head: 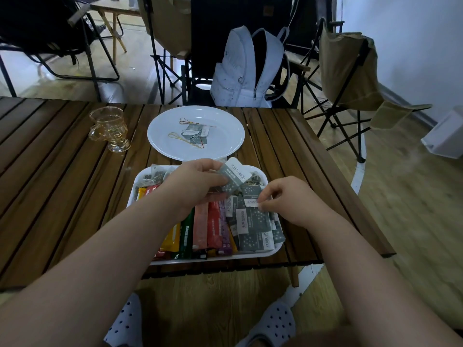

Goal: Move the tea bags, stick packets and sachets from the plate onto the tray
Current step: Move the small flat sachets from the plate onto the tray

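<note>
Head view: laying sachets into the tray (213, 257), a few more waiting on the plate (225, 126)

We read this as the set-down part of a transfer. Our left hand (195, 182) hangs over the tray's far rim, fingers curled round a small bunch of grey sachets (231, 177). Our right hand (288, 200) is low over the tray's right half, thumb and forefinger pinching the top of a single sachet (251, 202) that lies on the grey pile (255, 229) there. Coloured stick packets (208, 221) fill the tray's middle, and tea bags (150, 176) its far left corner.

The plate holds only a few last sachets (196, 134) and two thin gold picks (175, 136), so we judge the task nearly done. Next, we think, the left hand's bunch wants releasing flat onto the grey pile, then a reach forward for what is left.

The plate's near rim lies just beyond the tray's far rim, so that reach is short. The glass cup (110, 128) stands left of the plate, apart from the path. The tray's near rim sits close to the near edge of the table (62, 171), so we'd avoid dragging it toward us.
</note>
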